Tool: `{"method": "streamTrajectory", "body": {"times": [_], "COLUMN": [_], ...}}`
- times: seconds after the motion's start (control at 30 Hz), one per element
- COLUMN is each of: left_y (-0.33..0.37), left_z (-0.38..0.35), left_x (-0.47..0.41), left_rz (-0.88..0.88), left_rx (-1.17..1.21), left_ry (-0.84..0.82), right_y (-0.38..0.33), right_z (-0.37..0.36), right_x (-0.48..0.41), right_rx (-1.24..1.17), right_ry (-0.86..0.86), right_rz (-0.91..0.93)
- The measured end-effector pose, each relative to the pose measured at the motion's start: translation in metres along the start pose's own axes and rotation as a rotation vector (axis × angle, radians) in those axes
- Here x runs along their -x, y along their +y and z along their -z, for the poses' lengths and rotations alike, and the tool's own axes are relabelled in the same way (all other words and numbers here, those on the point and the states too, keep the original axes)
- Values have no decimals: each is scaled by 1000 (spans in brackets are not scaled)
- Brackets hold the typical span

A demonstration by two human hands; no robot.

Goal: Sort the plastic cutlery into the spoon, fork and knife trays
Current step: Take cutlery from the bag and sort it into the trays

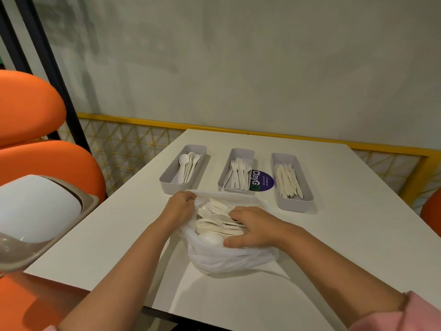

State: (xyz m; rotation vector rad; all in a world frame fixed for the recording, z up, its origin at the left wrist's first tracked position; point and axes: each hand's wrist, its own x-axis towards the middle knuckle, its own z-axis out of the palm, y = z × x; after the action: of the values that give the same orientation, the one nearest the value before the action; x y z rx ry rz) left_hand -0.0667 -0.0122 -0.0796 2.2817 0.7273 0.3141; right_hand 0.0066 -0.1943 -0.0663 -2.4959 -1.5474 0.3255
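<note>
White plastic cutlery [219, 223], a loose heap of off-white spoons, forks and knives lying mostly side by side, fills the open mouth of a thin translucent plastic bag [229, 259] that sits crumpled on the white worktop [334, 235]. One round spoon bowl shows through the film at the bag's near side.

The left hand [180, 204] grips the bag's far left rim, fingers curled round the film and holding it up. The right hand [253, 229] lies over the heap with fingers bent down among the pieces and thumb stretched along the near rim. Whether it has hold of a piece I cannot tell.

Beyond the bag stand three grey oblong trays in a row, apart from one another: the spoon tray [170, 172] at left, the fork tray [242, 152] in the middle and the knife tray [294, 206] at right, each partly filled with its own kind. A round purple sticker [265, 180] lies between the fork and knife trays. Orange seats [28, 103] stand at the left.
</note>
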Motion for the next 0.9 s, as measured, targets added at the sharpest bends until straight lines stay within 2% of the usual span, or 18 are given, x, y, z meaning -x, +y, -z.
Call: {"method": "streamTrajectory", "body": {"times": [0.17, 0.4, 0.57, 0.73, 0.9], "left_y": [3, 1, 1, -1, -3], "left_z": [6, 11, 11, 10, 11], "left_x": [4, 6, 2, -4, -8], "left_rz": [11, 31, 52, 72, 93], "left_rx": [49, 65, 80, 96, 133], "left_ry": [1, -20, -21, -29, -48], "right_y": [-6, -5, -2, -2, 3], "right_z": [0, 3, 6, 4, 3], "right_x": [7, 9, 6, 4, 3], "right_rx": [-47, -269, -309, -331, -481], "right_ry": [-79, -58, -135, -136, -149], "right_rz": [-5, -100, -153, -66, -53]}}
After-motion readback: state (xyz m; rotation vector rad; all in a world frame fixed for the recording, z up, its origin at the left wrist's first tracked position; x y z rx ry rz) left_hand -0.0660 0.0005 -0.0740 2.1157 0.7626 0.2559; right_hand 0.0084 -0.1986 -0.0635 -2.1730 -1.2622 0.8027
